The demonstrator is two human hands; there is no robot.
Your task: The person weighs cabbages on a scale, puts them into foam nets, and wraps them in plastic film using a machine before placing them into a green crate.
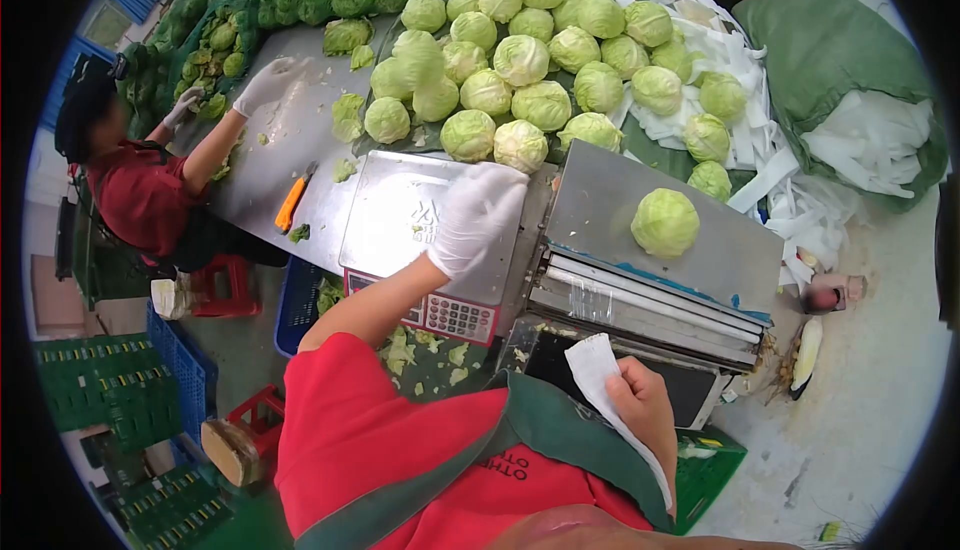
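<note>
The gloved left hand (472, 212) reaches with fingers spread loose, grasping nothing, over the scale (400, 210) toward the cabbage pile (520, 60) on the counter (290, 130). The bare right hand (642, 402) pinches a white label (592, 365) below the wrapping machine (650, 280), where one cabbage (665, 222) sits

- The cabbages (521, 60) are pale green, with whitish veins.
- The left hand (473, 212) wears a white glove; the right hand (640, 400) is bare and holds a white paper slip (592, 365).
- The sleeve (370, 420) is red, the apron strap (540, 430) dark green.
- The table (290, 140) is grey steel.
- At 9 o'clock from the scale (400, 215) lies an orange knife (292, 202).
- The scale's keypad (455, 315) is red with white keys.
- The crates (175, 370) are blue.
</note>
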